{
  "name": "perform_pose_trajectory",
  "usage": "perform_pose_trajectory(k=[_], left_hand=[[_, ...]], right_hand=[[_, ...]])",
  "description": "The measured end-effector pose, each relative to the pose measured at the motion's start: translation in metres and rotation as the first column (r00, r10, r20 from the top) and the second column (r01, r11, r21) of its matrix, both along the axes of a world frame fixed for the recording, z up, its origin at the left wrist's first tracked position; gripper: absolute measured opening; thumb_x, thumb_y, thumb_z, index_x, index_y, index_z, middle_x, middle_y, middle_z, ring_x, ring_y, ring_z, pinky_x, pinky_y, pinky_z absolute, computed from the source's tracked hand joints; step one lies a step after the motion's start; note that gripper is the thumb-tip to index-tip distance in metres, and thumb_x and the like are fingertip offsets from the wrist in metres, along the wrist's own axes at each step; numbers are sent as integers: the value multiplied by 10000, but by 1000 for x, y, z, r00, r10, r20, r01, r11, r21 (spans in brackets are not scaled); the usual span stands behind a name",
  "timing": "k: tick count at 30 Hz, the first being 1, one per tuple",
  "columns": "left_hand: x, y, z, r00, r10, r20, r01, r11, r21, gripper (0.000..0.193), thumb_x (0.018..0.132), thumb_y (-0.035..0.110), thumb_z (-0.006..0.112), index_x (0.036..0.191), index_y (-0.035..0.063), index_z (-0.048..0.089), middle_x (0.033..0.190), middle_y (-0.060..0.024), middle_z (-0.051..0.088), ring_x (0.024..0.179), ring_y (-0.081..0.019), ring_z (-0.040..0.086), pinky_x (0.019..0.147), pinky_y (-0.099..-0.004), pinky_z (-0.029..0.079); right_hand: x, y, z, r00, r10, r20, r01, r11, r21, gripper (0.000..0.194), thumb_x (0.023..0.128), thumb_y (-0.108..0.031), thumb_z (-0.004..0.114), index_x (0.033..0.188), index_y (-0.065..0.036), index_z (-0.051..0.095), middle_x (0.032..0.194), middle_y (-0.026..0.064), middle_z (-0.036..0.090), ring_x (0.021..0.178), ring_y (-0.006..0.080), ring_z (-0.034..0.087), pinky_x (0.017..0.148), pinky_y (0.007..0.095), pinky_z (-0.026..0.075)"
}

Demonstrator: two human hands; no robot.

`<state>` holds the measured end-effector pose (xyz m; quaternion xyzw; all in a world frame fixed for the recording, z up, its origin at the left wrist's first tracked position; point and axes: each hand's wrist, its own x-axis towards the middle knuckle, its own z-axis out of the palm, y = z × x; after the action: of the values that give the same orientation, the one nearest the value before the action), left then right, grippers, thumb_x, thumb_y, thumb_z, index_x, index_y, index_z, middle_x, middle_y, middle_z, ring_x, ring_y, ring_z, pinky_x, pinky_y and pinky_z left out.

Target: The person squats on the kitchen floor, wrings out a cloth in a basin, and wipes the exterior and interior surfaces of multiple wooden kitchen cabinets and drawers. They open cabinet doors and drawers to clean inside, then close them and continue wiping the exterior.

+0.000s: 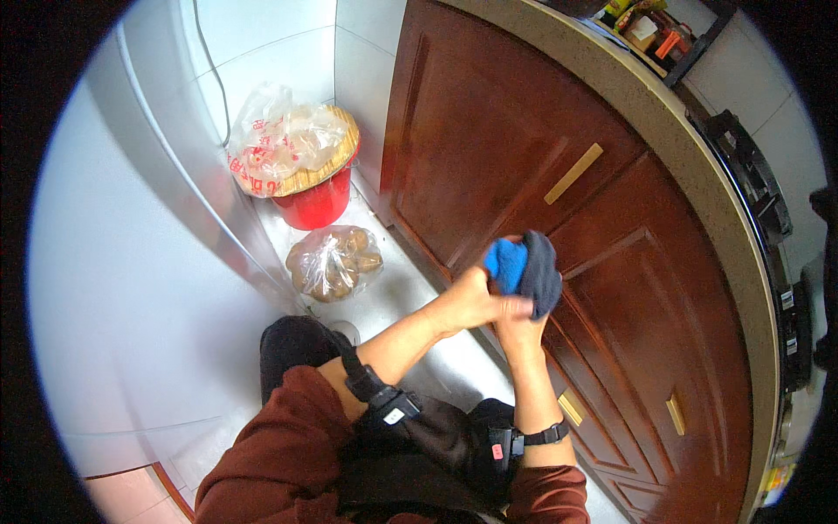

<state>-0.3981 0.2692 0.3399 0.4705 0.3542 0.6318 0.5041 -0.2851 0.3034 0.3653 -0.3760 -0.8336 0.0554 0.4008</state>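
Note:
Before the wooden cabinet doors (484,118), both my hands are together around bunched cloths, one blue (507,265) and one dark grey (541,275). My left hand (474,301) grips the bundle from its left side, with the thumb across its lower part. Beneath and behind the cloths, my right hand (520,331) holds them from below; its fingers are mostly hidden by the fabric. A black strap with a small device sits on each forearm.
A clear bag of round brownish items (334,262) lies on the floor near a red bucket (317,200). Over the bucket are a woven lid (327,171) and a plastic bag (275,141). A hose (173,154) runs along the left. The countertop edge (733,209) curves at right.

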Motion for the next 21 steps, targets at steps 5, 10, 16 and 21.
perform_pose_trajectory(k=[5,10,16,21], left_hand=[[-28,21,-7,685,513,517,-252,833,-492,295,814,122,666,1094,97,578,1018,-6,615,882,-134,594,821,-299,492],[-47,99,19,700,675,235,-698,716,26,520,811,206,683,1240,28,450,1194,-100,507,1066,-194,508,934,-334,400],[-63,184,19,302,949,-92,-817,307,488,661,865,363,540,1416,122,266,1461,-286,155,1326,-524,149,1045,-604,150],[-165,220,-18,326,944,-59,-945,324,-40,608,929,267,438,1374,-91,227,1428,-279,250,1333,-425,227,1100,-459,198]], right_hand=[[6,12,69,909,273,315,-347,915,205,603,700,-382,726,1154,-29,543,1222,165,490,1190,369,407,987,479,326],[-32,92,119,969,225,107,-240,728,642,218,806,-110,625,1007,-33,589,1096,156,560,1046,354,511,900,429,413],[-61,122,92,983,184,-19,-110,662,742,81,811,-112,579,871,-77,621,860,102,588,772,263,516,716,350,407],[-61,124,90,979,202,1,-130,631,765,67,807,-96,580,850,-76,627,807,86,595,734,239,512,700,330,388]])
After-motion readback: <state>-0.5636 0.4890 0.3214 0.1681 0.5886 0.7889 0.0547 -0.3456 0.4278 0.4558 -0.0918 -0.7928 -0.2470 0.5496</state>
